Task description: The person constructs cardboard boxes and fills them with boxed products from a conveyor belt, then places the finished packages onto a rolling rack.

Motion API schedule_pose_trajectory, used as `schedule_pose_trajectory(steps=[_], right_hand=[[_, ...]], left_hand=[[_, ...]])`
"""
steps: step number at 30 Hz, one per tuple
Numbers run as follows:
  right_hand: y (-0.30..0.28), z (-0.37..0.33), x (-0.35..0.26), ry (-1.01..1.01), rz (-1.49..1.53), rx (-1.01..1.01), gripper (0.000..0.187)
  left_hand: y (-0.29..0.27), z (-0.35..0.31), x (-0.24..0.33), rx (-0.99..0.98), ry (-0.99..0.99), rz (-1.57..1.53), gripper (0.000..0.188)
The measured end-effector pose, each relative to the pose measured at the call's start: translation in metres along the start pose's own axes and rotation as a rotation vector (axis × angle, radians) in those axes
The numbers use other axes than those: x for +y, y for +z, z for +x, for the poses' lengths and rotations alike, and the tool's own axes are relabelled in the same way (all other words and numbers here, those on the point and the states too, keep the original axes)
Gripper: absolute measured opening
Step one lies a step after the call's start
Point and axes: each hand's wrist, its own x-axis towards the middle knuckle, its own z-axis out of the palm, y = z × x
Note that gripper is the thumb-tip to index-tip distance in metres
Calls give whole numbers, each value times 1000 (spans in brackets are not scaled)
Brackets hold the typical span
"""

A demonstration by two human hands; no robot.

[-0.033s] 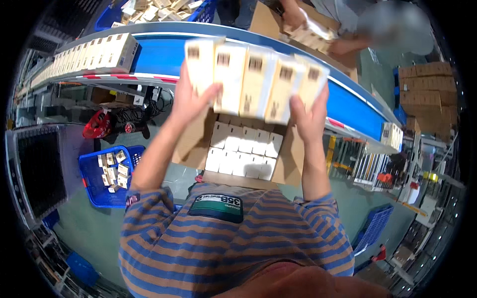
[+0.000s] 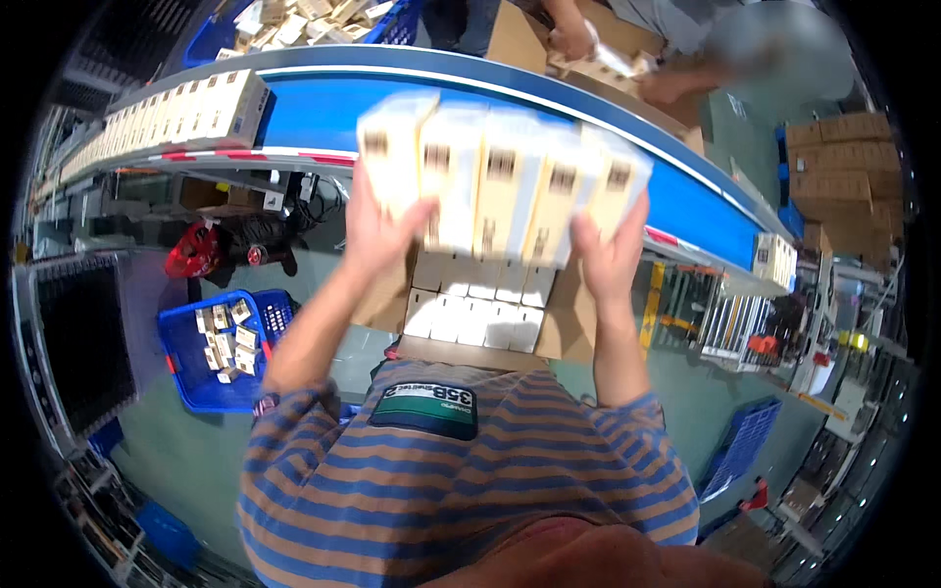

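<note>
A row of several slim cream boxes is pressed together between my two hands, slightly blurred and a little fanned at the top. My left hand grips the left end, thumb on the near face. At the right end, my right hand holds in the same way. Below them stands an open cardboard carton with its side flaps spread. White-topped boxes fill rows inside it. The held row overhangs the carton's far side and hides part of it.
Beyond the carton runs a blue conveyor belt, carrying a line of boxes at left and a few boxes at right. A blue basket with loose boxes sits lower left. Across the belt, a co-worker's hands work at another carton.
Both hands have brought the row of boxes slightly nearer to me, lower over the carton. It now covers more of the carton's far side. The co-worker's hands have shifted slightly.
</note>
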Motion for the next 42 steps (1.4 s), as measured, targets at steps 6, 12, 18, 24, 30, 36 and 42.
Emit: schedule_pose_trajectory(steps=[6, 12, 18, 24, 30, 36, 42], right_hand=[[-2, -117, 61, 230, -545, -384, 107], [1, -22, 84, 421, -523, -1032, 87], [26, -49, 102, 58, -801, -427, 62], [38, -123, 108, -132, -922, -445, 76], [13, -86, 74, -105, -490, -331, 65], [67, -109, 103, -534, -650, -405, 60], [53, -136, 47, -195, -584, -742, 65]], left_hand=[[30, -104, -46, -628, 58, 689, 111], [44, 1, -89, -1100, -168, 648, 106], [43, -7, -69, -672, 23, 911, 77], [44, -100, -93, -866, 331, 1046, 93], [36, -106, -44, -605, 295, 794, 80], [47, -215, 32, -1145, -13, 593, 70], [11, -284, -3, -795, 252, 973, 22]])
